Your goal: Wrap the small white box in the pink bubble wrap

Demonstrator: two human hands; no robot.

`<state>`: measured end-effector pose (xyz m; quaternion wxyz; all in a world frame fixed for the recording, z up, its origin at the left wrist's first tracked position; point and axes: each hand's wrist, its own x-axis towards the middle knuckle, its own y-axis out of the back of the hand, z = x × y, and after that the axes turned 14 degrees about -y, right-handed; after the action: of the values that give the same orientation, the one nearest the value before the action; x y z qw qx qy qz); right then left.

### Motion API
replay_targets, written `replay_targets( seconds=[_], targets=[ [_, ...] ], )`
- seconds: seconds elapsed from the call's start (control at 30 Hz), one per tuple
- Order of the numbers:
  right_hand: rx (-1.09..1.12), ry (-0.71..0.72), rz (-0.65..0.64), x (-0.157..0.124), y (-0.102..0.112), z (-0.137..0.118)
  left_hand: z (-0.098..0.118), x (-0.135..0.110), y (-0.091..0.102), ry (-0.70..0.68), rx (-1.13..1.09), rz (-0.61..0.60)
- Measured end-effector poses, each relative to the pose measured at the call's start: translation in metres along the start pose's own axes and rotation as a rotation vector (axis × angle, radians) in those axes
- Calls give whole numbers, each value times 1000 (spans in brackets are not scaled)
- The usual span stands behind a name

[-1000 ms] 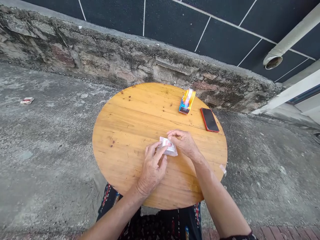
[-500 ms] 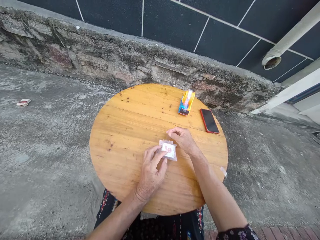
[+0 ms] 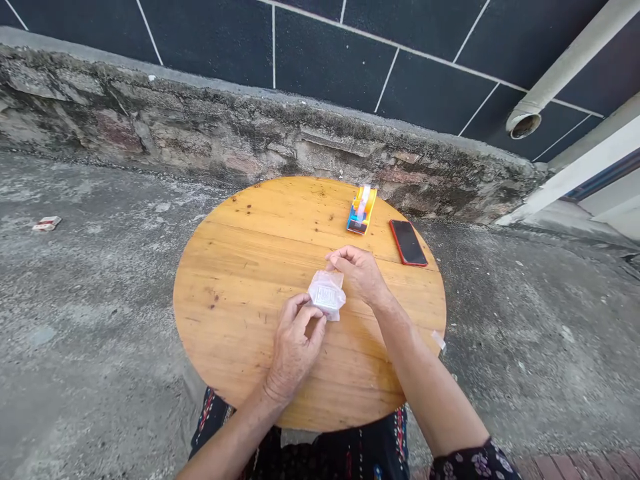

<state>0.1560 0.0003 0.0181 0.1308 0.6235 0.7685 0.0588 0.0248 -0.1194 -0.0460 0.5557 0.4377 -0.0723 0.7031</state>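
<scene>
A small white box (image 3: pixel 327 297) with printed lines on its face lies wrapped in a clear plastic bag (image 3: pixel 334 280) near the middle of the round wooden table. My left hand (image 3: pixel 299 333) pinches the packet's lower left edge between thumb and fingers. Just past the packet's upper right corner, my right hand (image 3: pixel 359 272) has thumb and forefinger pressed together. Whatever those fingertips hold, if anything, is too small to make out.
A yellow and blue tape dispenser (image 3: pixel 362 211) stands at the table's far side, with a red-cased phone (image 3: pixel 408 243) to its right. A strip of tape (image 3: pixel 439 340) hangs at the right table edge (image 3: pixel 442 293). A stone wall base (image 3: pixel 200 133) runs behind.
The packet has been turned over: its red-printed face was up before, and now a face with grey lines shows. The bag's loose end now spreads towards my right hand, which stays pinched.
</scene>
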Motion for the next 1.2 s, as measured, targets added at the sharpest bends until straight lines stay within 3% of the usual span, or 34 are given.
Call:
replay_targets(
  seconds=[0.13,0.37,0.6,0.77,1.2],
  targets=[
    [6,74,-1,1,5,-7,1,0,4,15,-19,39],
    [-53,76,-63,9,17,-15,-3,-4,3,126,-53,145],
    [-110,1,-80,28,27,-16,0,-1,6,94,-14,44],
    [-146,-16,-82,42,30,-12,0,-2,6,48,9,42],
    [-160,3,66,58,32,-9,-2,-4,0,19,13,47]
  ],
)
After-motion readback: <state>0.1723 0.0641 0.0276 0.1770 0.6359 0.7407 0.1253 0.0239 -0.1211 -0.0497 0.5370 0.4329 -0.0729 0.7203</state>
